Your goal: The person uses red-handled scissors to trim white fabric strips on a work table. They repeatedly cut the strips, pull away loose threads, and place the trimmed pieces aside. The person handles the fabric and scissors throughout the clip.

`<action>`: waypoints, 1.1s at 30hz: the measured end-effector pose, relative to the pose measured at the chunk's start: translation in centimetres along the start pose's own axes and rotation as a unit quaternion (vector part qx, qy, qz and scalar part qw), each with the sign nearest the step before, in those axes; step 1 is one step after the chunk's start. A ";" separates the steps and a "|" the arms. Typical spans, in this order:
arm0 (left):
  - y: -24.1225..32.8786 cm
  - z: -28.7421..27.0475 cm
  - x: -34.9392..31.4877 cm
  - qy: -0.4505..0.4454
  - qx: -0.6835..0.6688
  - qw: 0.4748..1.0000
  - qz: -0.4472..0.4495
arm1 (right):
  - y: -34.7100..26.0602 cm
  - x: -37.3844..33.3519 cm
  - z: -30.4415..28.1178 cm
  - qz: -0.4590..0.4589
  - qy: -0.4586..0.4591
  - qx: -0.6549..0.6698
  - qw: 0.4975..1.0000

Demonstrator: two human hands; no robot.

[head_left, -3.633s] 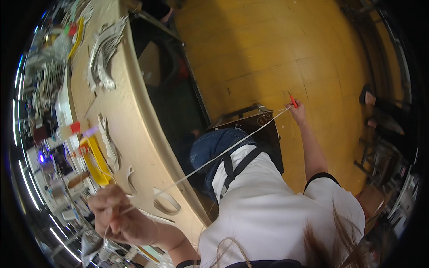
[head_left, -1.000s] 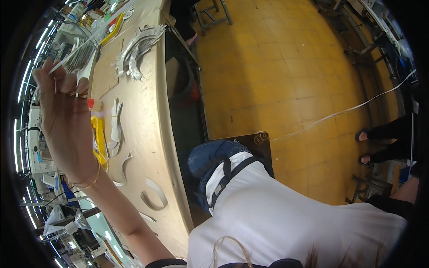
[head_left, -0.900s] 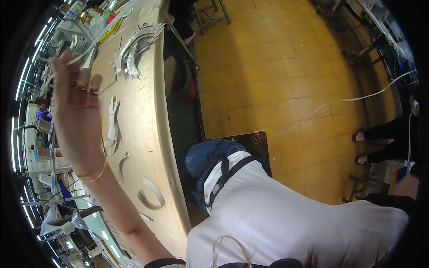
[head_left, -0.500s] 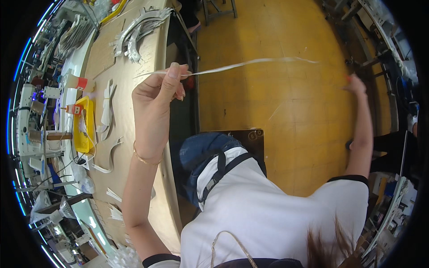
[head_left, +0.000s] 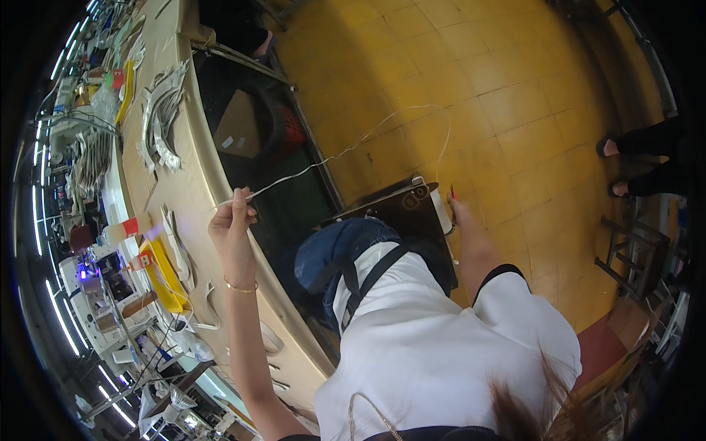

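Note:
My left hand (head_left: pixel 234 224) is raised over the table's near edge, with thumb and fingers pinched on the end of a long, thin white strip (head_left: pixel 298 173). From there the strip runs slack across to the right above the floor, then curves down toward my right hand. My right hand (head_left: pixel 462 214) is closed, beside the corner of a dark brown board. A small red object (head_left: pixel 453 193) sticks out of its fingers; its kind is too small to make out. Whether the strip's far end touches this hand cannot be seen clearly.
The long table (head_left: pixel 209 192) on my left carries curved grey-white pieces (head_left: pixel 162 110), a yellow tray (head_left: pixel 163 275) and a red-labelled bottle (head_left: pixel 125 229). Sewing machines stand beyond. The dark brown board (head_left: pixel 401 211) is by my legs. Another person's legs (head_left: pixel 647 160) are at right.
My right hand has come in from far right toward the board. The strip, straighter before, now hangs in a slack loop. My left hand keeps its pinch; the view has turned.

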State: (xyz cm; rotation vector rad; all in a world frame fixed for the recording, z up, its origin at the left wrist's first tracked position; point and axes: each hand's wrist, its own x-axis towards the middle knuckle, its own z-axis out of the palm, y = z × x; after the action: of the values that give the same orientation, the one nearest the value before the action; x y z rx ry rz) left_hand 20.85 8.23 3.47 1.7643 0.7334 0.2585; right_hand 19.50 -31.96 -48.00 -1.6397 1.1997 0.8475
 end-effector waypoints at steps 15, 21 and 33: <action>0.3 -3.5 -2.5 0.068 -0.047 0.995 -0.048 | -7.5 -0.5 2.7 0.196 -0.139 0.071 0.968; 0.2 -3.7 -2.5 0.071 -0.070 0.994 -0.038 | -6.7 -1.5 1.7 0.245 -0.159 0.238 0.926; -0.6 -4.8 -3.6 0.092 -0.073 0.992 -0.053 | -6.7 2.5 4.3 0.144 -0.120 0.001 0.982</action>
State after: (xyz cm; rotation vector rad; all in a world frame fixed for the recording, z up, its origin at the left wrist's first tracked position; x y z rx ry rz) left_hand 15.33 9.94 5.12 1.5706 0.9151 0.3971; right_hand 26.62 -27.98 -49.99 -1.3345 1.2808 1.1895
